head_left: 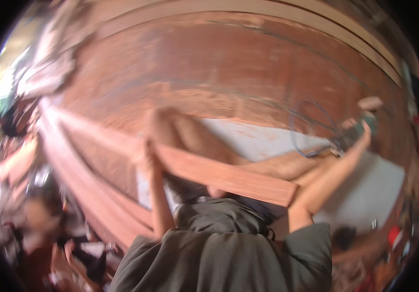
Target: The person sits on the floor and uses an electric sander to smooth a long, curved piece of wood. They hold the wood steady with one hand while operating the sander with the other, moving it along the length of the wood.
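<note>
Across the person's lap, a reddish plank (224, 176) lies propped on the bent legs (195, 138), seemingly to keep it steady. The left hand (143, 153) clasps its upper end, fingers curled over the edge. The right hand (360, 130) reaches out to a small greenish tool (367, 120) by blue cable (307, 129); blur hides its grip.

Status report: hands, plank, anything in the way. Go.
Left hand grips wooden plank at its end. Right hand on blurred power tool. Tool's blue cord loops near plank.
</note>
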The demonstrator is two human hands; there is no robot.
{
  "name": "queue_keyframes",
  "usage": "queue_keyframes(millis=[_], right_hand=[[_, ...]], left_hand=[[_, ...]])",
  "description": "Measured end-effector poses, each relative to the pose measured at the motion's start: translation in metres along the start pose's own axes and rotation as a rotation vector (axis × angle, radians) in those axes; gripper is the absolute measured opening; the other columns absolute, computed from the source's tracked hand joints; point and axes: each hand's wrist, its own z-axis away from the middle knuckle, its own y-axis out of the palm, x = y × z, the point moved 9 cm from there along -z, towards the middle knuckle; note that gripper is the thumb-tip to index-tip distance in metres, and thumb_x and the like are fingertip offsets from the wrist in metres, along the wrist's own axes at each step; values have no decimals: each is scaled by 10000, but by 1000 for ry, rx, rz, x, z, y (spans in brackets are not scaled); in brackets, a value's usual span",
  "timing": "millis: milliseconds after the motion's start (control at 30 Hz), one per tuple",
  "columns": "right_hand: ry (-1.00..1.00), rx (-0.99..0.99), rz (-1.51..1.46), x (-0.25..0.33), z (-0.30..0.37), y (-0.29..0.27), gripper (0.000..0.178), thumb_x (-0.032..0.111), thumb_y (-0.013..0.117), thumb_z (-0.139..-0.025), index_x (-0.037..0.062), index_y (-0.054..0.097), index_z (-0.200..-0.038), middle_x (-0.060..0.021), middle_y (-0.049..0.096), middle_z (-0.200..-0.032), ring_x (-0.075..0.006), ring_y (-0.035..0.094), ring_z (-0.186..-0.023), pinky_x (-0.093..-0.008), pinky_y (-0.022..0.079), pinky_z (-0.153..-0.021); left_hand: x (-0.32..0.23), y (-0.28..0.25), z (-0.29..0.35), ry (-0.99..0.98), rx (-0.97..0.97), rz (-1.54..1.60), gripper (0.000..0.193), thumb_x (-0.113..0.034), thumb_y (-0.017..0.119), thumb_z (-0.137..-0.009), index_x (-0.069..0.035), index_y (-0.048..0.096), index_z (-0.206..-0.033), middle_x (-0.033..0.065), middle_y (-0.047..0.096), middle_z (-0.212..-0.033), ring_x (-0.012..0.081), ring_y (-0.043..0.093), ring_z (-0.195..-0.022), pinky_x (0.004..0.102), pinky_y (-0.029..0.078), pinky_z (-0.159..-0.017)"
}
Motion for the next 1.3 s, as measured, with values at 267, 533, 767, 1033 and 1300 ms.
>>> queue_keyframes(millis=[267, 533, 767, 1033, 1300], right_hand=[[-57, 156, -194, 29, -10, -26, 437, 352, 662, -927, -55, 596, -1070, -117, 621, -961, -231, 625, -894, -339, 528, -851], [-18, 127, -208, 33, -14, -44, 405, 369, 680, -912, -14, 612, -1025, -110, 626, -935, -225, 640, -877, -345, 534, -827], [-46, 93, -214, 30, 3, -45, 412, 374, 702, -885, -4, 612, -1020, -109, 632, -933, -229, 642, -880, -349, 531, -820], [6, 222, -270, -7, -10, -16, 416, 339, 722, -862, -9, 581, -1042, -118, 606, -916, -243, 616, -835, -351, 529, -781], [-62, 99, -354, 16, -9, -14, 455, 322, 734, -853, -58, 548, -1019, -150, 627, -884, -273, 621, -790, -391, 560, -807]], left_hand=[[36, -22, -59, -930, 219, 146, 641, -325, 927, -750, 117, 669, -1136, 215, 722, -1044, 293, 692, -1009, 401, 539, -931], [197, -234, -126, -839, 262, -976, 933, -500, 940, -628, 83, 605, -1275, 203, 743, -1112, 292, 738, -1003, 382, 586, -870], [218, -360, -52, -848, 386, -1083, 1206, -615, 889, -646, 86, 357, -1470, 313, 680, -1212, 443, 681, -1124, 496, 559, -952], [215, -406, 204, -850, 590, -1252, 879, -719, 685, -783, -33, 649, -1330, 233, 539, -1472, 414, 440, -1424, 504, 432, -1128], [212, -322, 144, -716, 272, -895, 799, -500, 722, -911, 14, 470, -1469, 250, 431, -1511, 427, 422, -1412, 523, 392, -1153]])
